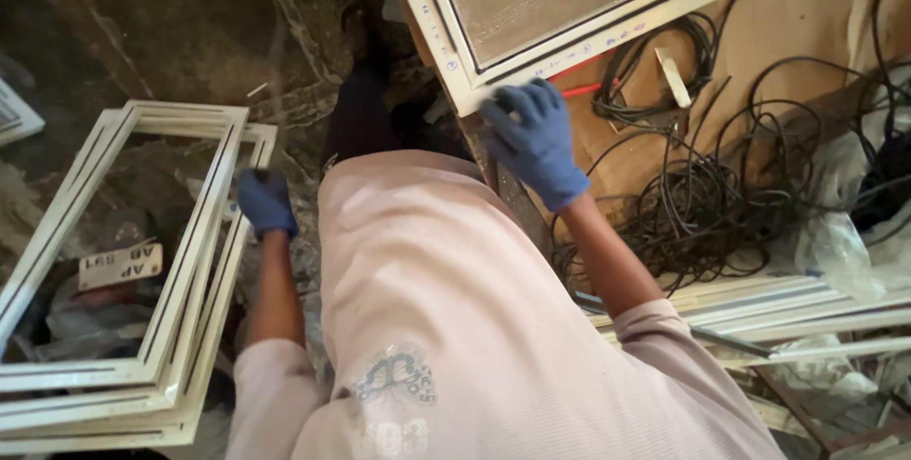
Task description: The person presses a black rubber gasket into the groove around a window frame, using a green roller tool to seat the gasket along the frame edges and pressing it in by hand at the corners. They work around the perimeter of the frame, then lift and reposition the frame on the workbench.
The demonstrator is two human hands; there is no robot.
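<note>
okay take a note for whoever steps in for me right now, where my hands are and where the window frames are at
Left hand, blue-gloved: closed on the edge of the stacked empty white frames on the floor.
Right hand, blue-gloved: resting flat on the corner of the glazed white frame lying on the wooden bench, no closed grip.
Nearby: black cable coils on the bench, more white profiles lower right.
Done: one frame holds glass.
Left: the stacked frames are unglazed.
</note>
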